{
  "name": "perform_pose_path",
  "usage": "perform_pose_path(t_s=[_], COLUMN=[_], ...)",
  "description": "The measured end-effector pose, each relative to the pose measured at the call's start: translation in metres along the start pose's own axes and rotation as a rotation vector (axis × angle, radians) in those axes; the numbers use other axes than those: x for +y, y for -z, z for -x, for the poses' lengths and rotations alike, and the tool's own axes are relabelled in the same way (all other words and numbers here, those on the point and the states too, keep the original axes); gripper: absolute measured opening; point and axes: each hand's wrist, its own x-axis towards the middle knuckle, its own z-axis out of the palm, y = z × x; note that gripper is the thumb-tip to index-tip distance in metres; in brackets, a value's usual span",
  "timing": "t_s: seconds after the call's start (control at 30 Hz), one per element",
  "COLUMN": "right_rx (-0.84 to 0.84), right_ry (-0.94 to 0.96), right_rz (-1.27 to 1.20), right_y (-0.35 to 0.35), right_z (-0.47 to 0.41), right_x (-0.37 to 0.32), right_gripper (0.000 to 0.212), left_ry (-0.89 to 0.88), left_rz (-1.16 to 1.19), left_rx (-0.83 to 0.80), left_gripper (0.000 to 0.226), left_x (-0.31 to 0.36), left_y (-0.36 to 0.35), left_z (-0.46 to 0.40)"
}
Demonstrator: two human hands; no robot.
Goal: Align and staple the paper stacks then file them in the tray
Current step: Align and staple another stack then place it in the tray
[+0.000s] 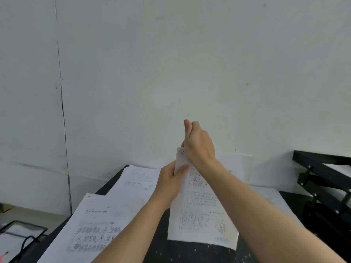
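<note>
White paper stack (pixel 199 215) gripped by fingers of left hand (pixel 171 180) and right hand (pixel 199 143).

From my remote seat I see a pale grey wall (pixel 190 63) filling most of the view, with a dark vertical seam (pixel 61 103) running down its left side and a few small dark specks on it. Below it I see a dark speckled tabletop (pixel 190 252). At the lower left, off the table, sits a black-framed panel (pixel 20 230) with a dark cable (pixel 26 242) looping across it.
</note>
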Motion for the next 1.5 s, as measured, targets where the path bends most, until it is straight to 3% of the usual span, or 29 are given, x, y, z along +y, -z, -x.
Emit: perform_pose_path(t_s=[0.23, 0.43, 0.63, 1.5], right_rx=[0.023, 0.147, 0.214, 0.235], right_ry=[-0.018, -0.040, -0.052, -0.013], right_rz=[-0.051, -0.273, -0.351, -0.309], right_y=[0.001, -0.005, -0.005, 0.000], right_z=[0.008, 0.014, 0.017, 0.014], right_x=[0.002, 0.003, 0.008, 0.011], right_gripper=[0.046, 0.061, 0.058, 0.051], left_ry=[0.006, 0.006, -0.010, -0.028], left_rz=[-0.007, 0.019, 0.026, 0.018], left_rx=[0.001, 0.000, -0.004, 0.026], left_gripper=[0.019, 0.018, 0.018, 0.024], left_x=[-0.002, -0.004, -0.004, -0.011], left_y=[0.000, -0.001, -0.002, -0.014], left_z=[0.000, 0.001, 0.004, -0.001])
